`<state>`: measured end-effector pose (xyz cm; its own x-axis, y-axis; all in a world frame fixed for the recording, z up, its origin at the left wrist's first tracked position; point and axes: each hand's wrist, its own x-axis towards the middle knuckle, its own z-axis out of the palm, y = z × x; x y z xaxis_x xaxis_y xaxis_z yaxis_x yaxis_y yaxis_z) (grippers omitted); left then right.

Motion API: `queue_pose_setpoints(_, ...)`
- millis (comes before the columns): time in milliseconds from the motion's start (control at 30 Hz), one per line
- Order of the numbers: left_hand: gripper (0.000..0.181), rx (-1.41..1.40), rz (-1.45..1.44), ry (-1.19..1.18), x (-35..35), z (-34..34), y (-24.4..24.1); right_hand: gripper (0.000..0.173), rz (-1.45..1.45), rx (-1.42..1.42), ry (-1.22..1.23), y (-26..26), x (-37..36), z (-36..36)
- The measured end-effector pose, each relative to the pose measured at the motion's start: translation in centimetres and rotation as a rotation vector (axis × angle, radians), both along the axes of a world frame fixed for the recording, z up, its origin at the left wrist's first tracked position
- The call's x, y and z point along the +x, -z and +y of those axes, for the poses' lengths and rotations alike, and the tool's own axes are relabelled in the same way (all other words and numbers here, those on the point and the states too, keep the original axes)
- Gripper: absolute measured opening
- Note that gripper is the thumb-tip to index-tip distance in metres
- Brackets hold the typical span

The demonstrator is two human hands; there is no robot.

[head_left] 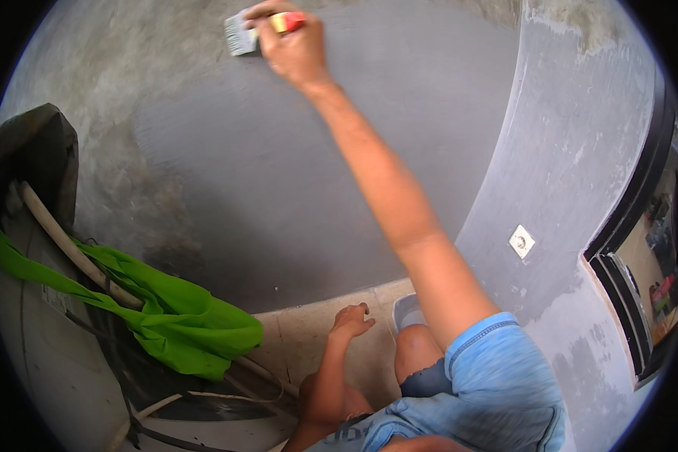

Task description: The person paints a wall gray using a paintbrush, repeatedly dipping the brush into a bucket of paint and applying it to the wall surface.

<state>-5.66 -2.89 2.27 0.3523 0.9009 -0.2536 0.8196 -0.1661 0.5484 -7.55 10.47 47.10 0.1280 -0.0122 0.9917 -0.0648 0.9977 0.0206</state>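
Up high on the wall, my right hand point(296, 53) grips a flat paintbrush point(241, 35) by its red and yellow handle. Its bristles are coated in grey and meet the wall at the border between a smooth grey painted area point(294, 169) and bare, blotchy plaster point(113, 68). My left hand point(351, 321) hangs low over the tiled floor, fingers apart, holding nothing. Partly hidden by my right arm and knee, a pale bucket point(408, 311) with grey inside stands by the wall's foot.
At left, a green cloth bag point(203, 322) hangs on a washing machine point(34, 316) with a pale hose point(79, 248) and dark cables. A wall socket point(521, 242) sits on the right wall, beside a black frame point(610, 271). Beige floor tiles point(282, 333) lie below.
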Motion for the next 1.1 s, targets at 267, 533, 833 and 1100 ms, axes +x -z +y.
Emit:
queue_pose_setpoints(267, 0.046, 0.036, -0.051, 0.009, 0.0, -0.3, 0.2, 0.015, 0.125, 0.077, 0.659, 0.0, 17.0, 2.3)
queue_pose_setpoints(533, 0.046, 0.017, -0.046, -0.005, 0.0, -0.5, -0.8, 0.023, -0.079, 0.253, 0.721, 1.5, 6.0, 1.0)
queue_pose_setpoints(833, 0.045, 0.006, -0.005, -0.005, -0.1, 0.1, -0.2, 0.014, -0.117, 0.065, -0.044, -2.1, -2.8, -1.1)
queue_pose_setpoints(1100, 0.045, 0.024, -0.044, 0.006, 0.0, 0.0, 0.0, 0.010, 0.016, -0.080, 0.295, -4.1, 17.1, 3.1)
